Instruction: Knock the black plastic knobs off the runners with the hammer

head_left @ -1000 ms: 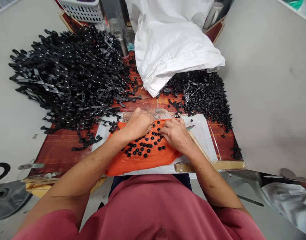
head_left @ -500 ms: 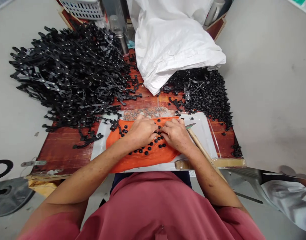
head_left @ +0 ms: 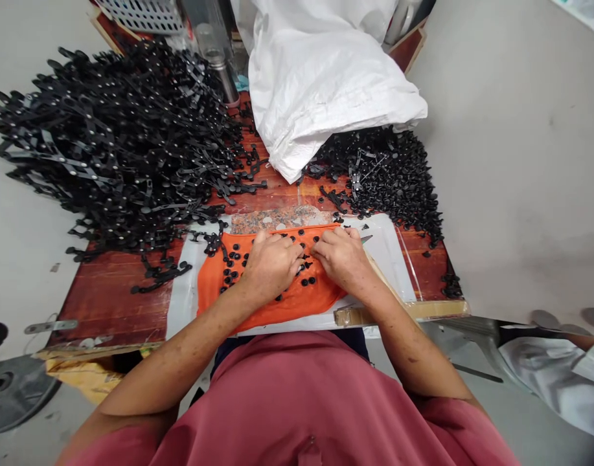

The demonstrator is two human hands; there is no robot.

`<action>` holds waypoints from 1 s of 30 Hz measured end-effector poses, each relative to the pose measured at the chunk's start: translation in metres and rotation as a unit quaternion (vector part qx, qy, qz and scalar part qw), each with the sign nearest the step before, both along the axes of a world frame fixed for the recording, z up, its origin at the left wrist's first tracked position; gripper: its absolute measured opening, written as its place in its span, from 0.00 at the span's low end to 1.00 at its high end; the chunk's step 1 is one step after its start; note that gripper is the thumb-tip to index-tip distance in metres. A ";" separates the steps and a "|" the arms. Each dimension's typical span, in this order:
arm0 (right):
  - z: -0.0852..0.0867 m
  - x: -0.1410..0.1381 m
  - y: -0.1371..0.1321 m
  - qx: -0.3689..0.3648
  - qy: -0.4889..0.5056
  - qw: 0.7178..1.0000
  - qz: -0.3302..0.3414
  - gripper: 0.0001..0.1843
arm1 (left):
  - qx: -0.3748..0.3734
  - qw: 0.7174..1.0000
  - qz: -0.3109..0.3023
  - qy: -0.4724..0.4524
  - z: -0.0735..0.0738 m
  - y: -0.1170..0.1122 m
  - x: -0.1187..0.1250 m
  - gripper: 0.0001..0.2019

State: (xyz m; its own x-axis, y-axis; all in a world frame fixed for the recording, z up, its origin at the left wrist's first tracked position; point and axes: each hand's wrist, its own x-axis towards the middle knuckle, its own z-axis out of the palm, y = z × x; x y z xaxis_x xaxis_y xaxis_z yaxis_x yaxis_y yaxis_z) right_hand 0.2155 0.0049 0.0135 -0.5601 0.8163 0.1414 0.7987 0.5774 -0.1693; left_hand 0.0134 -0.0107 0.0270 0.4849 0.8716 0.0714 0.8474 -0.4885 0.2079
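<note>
An orange cloth [head_left: 297, 309] lies in front of me, dotted with several small black button-like pieces [head_left: 308, 281]. My left hand [head_left: 272, 265] rests low over its middle, fingers curled and fingertips pinched together near a small black piece. Just across a narrow gap, my right hand [head_left: 342, 255] is closed too, thumb and fingers pressed together over the cloth's right part. What either pinch holds is too small or too hidden to make out. Beyond my right hand a pointed blade tip [head_left: 366, 239] shows, and its wooden handle [head_left: 384, 277] runs partly under my forearm.
Linked black plastic pieces [head_left: 116, 142] form a big heap at left. Loose black pieces [head_left: 398, 175] are piled at right, partly under a white sack [head_left: 330, 84]. The cloth lies on a white board [head_left: 182, 291] on the red wooden table [head_left: 126, 301]. A glass bottle [head_left: 221, 71] stands behind.
The whole view has shifted slightly, with the table moving left in the picture. My left hand has come a little closer to me over the cloth, covering some black pieces. Both hands stay closed.
</note>
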 end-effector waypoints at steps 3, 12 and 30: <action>-0.004 -0.006 0.000 -0.001 0.020 0.999 0.028 0.13 | 0.025 0.999 0.045 -0.014 0.005 -0.009 -0.003 0.10; -0.002 -0.005 0.001 -0.060 0.010 0.998 -0.013 0.11 | 0.057 0.967 0.200 -0.145 0.012 -0.037 -0.060 0.11; 0.002 0.001 -0.017 -0.041 0.063 0.997 -0.024 0.09 | 0.027 0.966 0.198 -0.163 0.002 -0.039 -0.073 0.08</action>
State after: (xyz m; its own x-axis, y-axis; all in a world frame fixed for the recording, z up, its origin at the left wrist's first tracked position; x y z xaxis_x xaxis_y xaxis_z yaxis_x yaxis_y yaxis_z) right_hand 0.2169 -0.0121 0.0158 -0.5012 0.8539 0.1399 0.7949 0.5183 -0.3156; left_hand -0.0591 -0.0502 0.0287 0.0588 0.9749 0.2148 0.8635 -0.1577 0.4790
